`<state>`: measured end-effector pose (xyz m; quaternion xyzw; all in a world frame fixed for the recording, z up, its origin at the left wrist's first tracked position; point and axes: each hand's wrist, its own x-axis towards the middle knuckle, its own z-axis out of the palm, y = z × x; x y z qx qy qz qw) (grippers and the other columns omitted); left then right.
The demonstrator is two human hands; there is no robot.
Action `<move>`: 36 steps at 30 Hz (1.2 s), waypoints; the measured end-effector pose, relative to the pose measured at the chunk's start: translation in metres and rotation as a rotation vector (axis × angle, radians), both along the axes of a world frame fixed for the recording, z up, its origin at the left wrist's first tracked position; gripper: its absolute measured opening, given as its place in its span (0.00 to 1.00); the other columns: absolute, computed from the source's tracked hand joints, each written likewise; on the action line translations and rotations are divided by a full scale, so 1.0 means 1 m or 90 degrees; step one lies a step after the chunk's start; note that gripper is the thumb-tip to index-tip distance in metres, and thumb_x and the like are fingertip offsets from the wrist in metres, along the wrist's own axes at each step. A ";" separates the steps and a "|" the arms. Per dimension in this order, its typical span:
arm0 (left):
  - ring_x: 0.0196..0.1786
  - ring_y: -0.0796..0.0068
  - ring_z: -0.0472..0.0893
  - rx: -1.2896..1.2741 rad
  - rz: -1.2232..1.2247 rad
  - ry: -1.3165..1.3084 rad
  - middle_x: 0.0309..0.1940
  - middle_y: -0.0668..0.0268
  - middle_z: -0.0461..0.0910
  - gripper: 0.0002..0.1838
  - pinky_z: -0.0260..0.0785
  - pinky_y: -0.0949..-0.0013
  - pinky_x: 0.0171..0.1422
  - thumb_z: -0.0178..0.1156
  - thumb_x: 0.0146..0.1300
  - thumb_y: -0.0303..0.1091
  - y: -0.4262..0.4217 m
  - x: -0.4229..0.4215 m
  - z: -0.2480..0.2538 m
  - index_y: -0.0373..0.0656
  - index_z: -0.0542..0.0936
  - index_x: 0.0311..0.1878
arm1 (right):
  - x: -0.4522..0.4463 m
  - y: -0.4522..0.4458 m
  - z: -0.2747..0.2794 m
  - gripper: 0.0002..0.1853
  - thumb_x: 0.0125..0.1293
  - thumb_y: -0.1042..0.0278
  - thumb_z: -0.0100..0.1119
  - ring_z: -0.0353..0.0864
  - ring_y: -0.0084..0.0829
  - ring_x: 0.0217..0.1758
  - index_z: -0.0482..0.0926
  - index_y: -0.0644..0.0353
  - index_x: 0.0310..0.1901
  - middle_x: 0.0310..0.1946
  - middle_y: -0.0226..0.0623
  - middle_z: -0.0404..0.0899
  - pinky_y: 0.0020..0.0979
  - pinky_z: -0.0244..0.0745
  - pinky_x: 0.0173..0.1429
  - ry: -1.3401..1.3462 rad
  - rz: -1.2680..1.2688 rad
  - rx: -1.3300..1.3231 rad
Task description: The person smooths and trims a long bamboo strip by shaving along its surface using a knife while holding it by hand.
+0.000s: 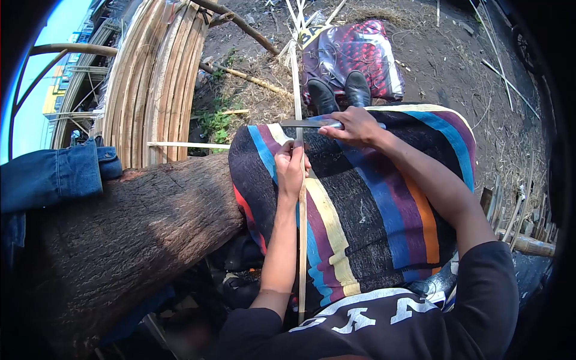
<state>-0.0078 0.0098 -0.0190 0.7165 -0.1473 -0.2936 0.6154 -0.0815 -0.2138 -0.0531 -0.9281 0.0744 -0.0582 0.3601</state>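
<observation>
A long, thin pale strip runs from my chest over my lap and out past my feet. My left hand is closed around it, just below the blade. In my right hand is a knife, gripped by its handle, with the blade lying across the strip and pointing left. A striped cloth in black, blue, purple, yellow and orange covers my legs beneath both hands.
A thick log lies at the left with a denim sleeve on it. Long wooden slats stand upper left. My dark shoes rest by a printed sheet. Thin sticks lie on the right-hand ground.
</observation>
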 end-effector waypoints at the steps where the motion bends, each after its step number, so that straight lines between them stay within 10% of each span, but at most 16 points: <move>1: 0.14 0.83 0.68 -0.053 -0.006 0.066 0.16 0.70 0.70 0.13 0.58 0.78 0.17 0.52 0.78 0.38 0.000 -0.002 0.003 0.38 0.77 0.43 | 0.001 0.007 -0.005 0.41 0.65 0.22 0.50 0.82 0.57 0.28 0.79 0.62 0.24 0.20 0.55 0.78 0.52 0.75 0.37 -0.045 0.009 -0.021; 10: 0.14 0.87 0.59 -0.209 -0.056 0.356 0.17 0.74 0.61 0.13 0.50 0.81 0.16 0.43 0.82 0.41 -0.001 -0.022 0.005 0.43 0.71 0.48 | 0.010 -0.024 -0.020 0.38 0.61 0.22 0.56 0.80 0.51 0.21 0.75 0.59 0.23 0.15 0.48 0.75 0.49 0.71 0.28 -0.232 0.074 -0.225; 16: 0.10 0.87 0.55 -0.219 -0.141 0.330 0.15 0.75 0.60 0.13 0.48 0.81 0.15 0.40 0.83 0.43 -0.006 -0.040 0.016 0.46 0.67 0.44 | 0.018 -0.062 -0.015 0.39 0.67 0.25 0.52 0.81 0.52 0.24 0.77 0.64 0.26 0.19 0.52 0.78 0.48 0.75 0.32 -0.103 -0.284 -0.115; 22: 0.10 0.87 0.54 -0.264 -0.121 0.363 0.14 0.75 0.59 0.14 0.48 0.81 0.15 0.39 0.83 0.45 -0.010 -0.036 0.016 0.46 0.67 0.44 | 0.004 -0.039 -0.003 0.36 0.65 0.27 0.57 0.78 0.52 0.21 0.74 0.59 0.23 0.15 0.47 0.75 0.46 0.71 0.29 -0.267 0.041 -0.192; 28: 0.10 0.87 0.55 -0.267 -0.154 0.348 0.14 0.75 0.60 0.14 0.47 0.81 0.15 0.39 0.84 0.45 -0.005 -0.045 0.012 0.46 0.67 0.43 | 0.021 -0.075 -0.006 0.42 0.68 0.23 0.46 0.83 0.52 0.28 0.81 0.65 0.28 0.19 0.51 0.78 0.50 0.75 0.36 -0.057 -0.267 -0.029; 36: 0.10 0.85 0.54 -0.278 -0.057 0.376 0.16 0.73 0.61 0.15 0.47 0.79 0.15 0.39 0.83 0.43 -0.012 -0.022 0.008 0.45 0.70 0.45 | -0.006 -0.021 0.019 0.42 0.68 0.23 0.46 0.83 0.54 0.28 0.82 0.64 0.27 0.18 0.52 0.76 0.51 0.76 0.37 0.018 -0.011 -0.059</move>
